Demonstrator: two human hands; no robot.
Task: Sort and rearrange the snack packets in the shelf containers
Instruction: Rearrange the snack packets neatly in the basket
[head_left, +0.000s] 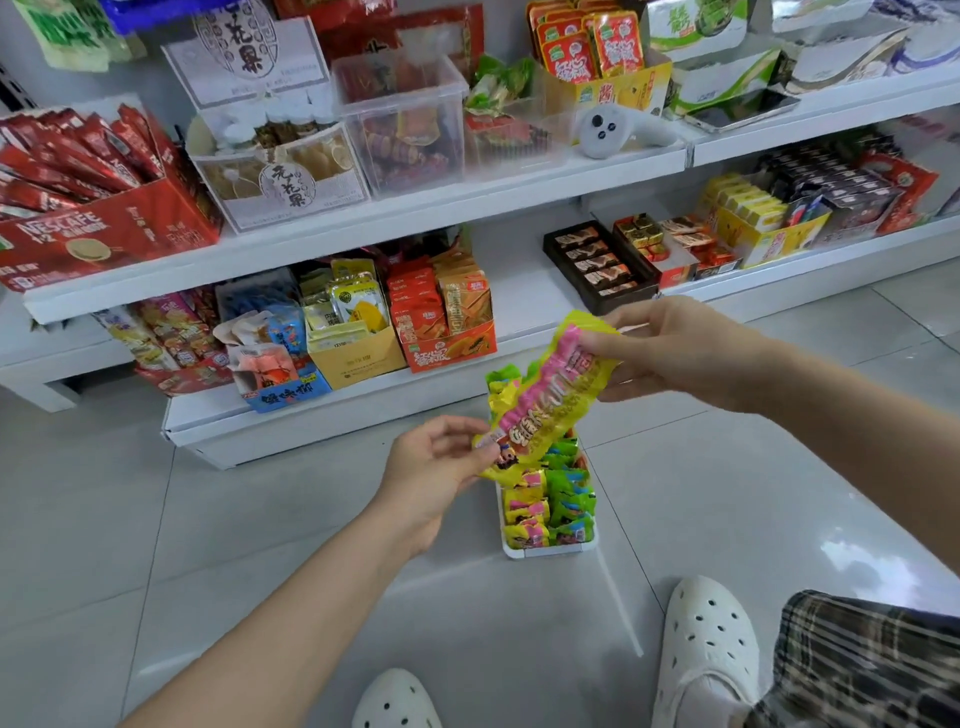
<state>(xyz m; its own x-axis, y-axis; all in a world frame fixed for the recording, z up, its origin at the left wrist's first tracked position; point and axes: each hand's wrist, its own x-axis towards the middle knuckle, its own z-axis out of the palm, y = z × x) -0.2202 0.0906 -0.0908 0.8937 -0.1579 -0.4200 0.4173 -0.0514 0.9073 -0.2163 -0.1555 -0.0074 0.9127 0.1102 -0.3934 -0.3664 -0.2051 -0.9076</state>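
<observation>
A long yellow and pink snack packet (545, 400) hangs slanted in the air between both hands. My right hand (670, 348) pinches its upper end, and my left hand (441, 467) pinches its lower end. Directly below it a white tray (550, 551) stands on the floor, filled with several small yellow-pink packets (524, 512) on its left side and green packets (571, 499) on its right side. The held packet hides the tray's far end.
White shelves (363, 218) ahead carry boxes and clear bins of snacks, with a red Nescafe box (98, 228) at the left. A bare stretch of the bottom shelf (519, 301) lies right of the orange box. My white shoes (701, 654) rest on the tiled floor.
</observation>
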